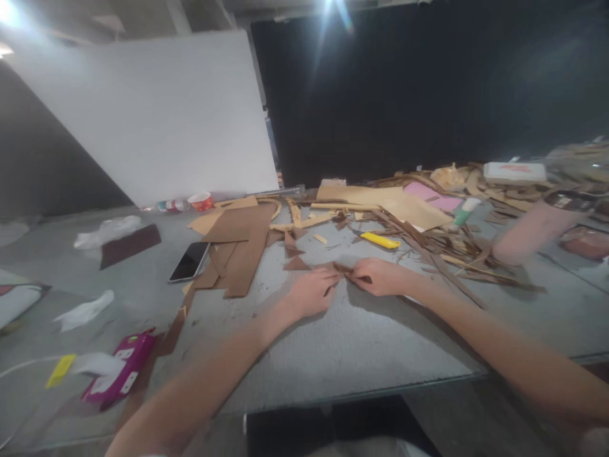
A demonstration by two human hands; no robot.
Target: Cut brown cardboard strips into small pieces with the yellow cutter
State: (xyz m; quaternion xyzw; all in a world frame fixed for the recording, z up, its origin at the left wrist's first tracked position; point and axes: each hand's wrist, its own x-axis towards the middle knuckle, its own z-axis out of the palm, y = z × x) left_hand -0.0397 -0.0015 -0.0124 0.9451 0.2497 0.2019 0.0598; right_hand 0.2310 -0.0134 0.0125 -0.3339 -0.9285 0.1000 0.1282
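Nearest, both forearms reach over the grey tabletop (361, 343). Together the left hand (311, 292) and the right hand (378, 277) pinch a small brown cardboard scrap (343, 269) between them, fingers closed on its opposite ends just above the surface. It looks thin, light and fairly stiff, liable to crease or tear if bent, so gripping it by the edges near the corners seems best. Beyond lie a yellow utility knife (380, 240), larger brown cardboard sheets (242, 244) and a phone (189, 261) to the left. Farther back sits a heap of cardboard strips (457, 247).
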